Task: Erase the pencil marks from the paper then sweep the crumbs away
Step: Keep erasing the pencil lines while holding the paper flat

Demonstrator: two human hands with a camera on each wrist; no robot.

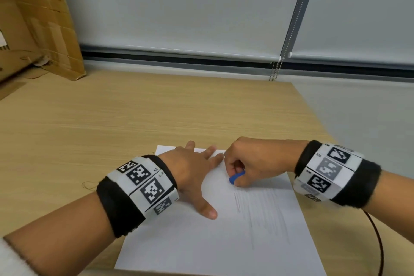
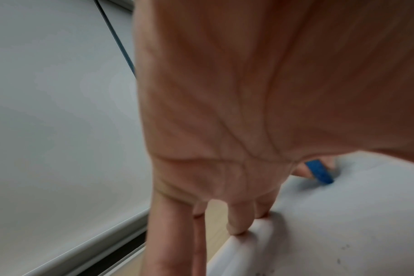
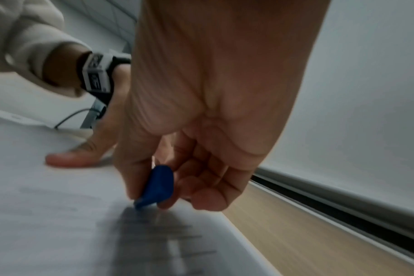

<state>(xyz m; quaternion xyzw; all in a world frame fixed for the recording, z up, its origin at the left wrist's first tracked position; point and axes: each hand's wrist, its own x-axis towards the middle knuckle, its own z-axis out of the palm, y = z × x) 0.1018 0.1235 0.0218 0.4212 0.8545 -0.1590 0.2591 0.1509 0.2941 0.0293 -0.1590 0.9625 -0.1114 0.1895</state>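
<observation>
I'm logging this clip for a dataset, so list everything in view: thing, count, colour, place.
paper: one, white, near edge of the table, under both hands
pencil marks: a patch of grey strokes, right half of the paper
eraser: one, blue, tip on the paper above the marks
table: one, light wood
cardboard: brown, leaning at the far left
blinds: two, pale grey, behind the table
bead chain: one, grey, hanging between the blinds
wristbands: two, black with printed markers, one per wrist
left hand: fingers spread flat on the paper
right hand: pinches the eraser
</observation>
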